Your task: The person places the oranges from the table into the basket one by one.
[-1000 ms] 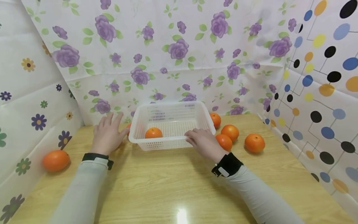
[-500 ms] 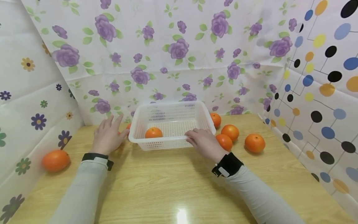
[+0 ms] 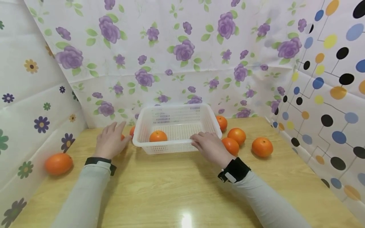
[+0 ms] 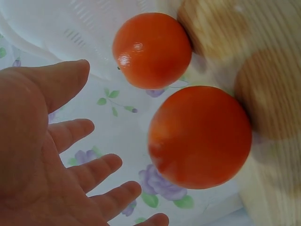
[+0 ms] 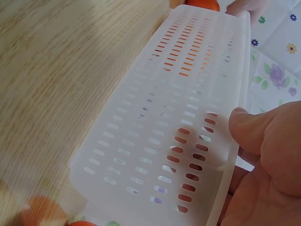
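White cloth with daisy-like flowers (image 3: 25, 110) lines the left side, and at its foot the far-left mandarin (image 3: 58, 164) lies on the wood-grain counter (image 3: 159, 190), well apart from the other fruit. Next comes the left hand (image 3: 110, 140), below it a black wristband (image 3: 98, 161) and a pale grey sleeve (image 3: 82, 190). Its fingers are spread and it holds nothing. Just beyond it sits the nearer mandarin (image 4: 200, 137), mostly hidden by the hand in the head view; the left wrist view shows it apart from the fingertips. The smaller-looking mandarin (image 4: 153, 51) is beside the basket's left end.

Mid-counter stands the white perforated plastic basket (image 3: 174, 147), upright, with one mandarin inside it (image 3: 158, 136), toward the front left corner. Behind it hangs a curtain printed with purple roses (image 3: 176, 79). At the right part of the basket's front rim, the right hand (image 3: 211, 148) grips the edge, thumb outside and fingers within, its own wristband (image 3: 235, 171) black as well.

Past the basket's right end are the back mandarin (image 3: 221, 123), partly hidden by the basket, the front mandarin (image 3: 231, 146) near the right hand, and the middle mandarin (image 3: 237, 136) behind that one. The rightmost mandarin (image 3: 262, 147) lies a little apart, before a dotted cloth (image 3: 328, 120).
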A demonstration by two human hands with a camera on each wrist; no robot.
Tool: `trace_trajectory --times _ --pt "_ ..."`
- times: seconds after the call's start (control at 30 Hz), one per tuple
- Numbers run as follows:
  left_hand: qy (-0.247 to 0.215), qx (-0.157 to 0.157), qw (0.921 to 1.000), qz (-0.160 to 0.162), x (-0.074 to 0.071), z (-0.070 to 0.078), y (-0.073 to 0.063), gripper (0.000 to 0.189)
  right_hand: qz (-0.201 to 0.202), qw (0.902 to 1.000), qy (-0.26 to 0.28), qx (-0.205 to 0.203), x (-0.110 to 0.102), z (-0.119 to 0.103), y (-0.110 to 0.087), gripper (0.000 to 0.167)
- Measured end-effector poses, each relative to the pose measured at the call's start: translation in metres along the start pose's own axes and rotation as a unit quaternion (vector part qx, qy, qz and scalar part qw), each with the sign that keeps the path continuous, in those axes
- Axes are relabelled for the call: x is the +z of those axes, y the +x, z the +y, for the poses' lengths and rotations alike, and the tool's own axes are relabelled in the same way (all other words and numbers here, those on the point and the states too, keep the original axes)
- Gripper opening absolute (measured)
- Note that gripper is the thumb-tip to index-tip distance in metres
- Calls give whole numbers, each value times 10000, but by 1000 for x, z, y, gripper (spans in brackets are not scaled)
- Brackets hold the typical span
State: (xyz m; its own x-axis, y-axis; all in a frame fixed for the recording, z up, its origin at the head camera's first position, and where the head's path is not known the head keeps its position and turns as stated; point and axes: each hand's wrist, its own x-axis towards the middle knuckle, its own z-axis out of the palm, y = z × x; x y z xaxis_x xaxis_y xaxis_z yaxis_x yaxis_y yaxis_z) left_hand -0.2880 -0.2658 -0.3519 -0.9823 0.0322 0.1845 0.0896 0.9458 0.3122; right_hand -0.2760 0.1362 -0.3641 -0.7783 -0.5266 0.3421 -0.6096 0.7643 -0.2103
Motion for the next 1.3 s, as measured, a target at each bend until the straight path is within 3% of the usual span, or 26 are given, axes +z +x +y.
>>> trace_trajectory --times 0.4,1.1,1.3 --pt "33 -147 9999 -39 16 -13 0 75 121 9999 22 -42 2 1 -2 21" --pt "-58 -363 9987 -356 23 -22 0 71 102 9999 13 37 5 2 -2 24" --pt "-8 -395 9988 -293 25 -24 0 67 83 9999 68 56 4 0 -2 24"
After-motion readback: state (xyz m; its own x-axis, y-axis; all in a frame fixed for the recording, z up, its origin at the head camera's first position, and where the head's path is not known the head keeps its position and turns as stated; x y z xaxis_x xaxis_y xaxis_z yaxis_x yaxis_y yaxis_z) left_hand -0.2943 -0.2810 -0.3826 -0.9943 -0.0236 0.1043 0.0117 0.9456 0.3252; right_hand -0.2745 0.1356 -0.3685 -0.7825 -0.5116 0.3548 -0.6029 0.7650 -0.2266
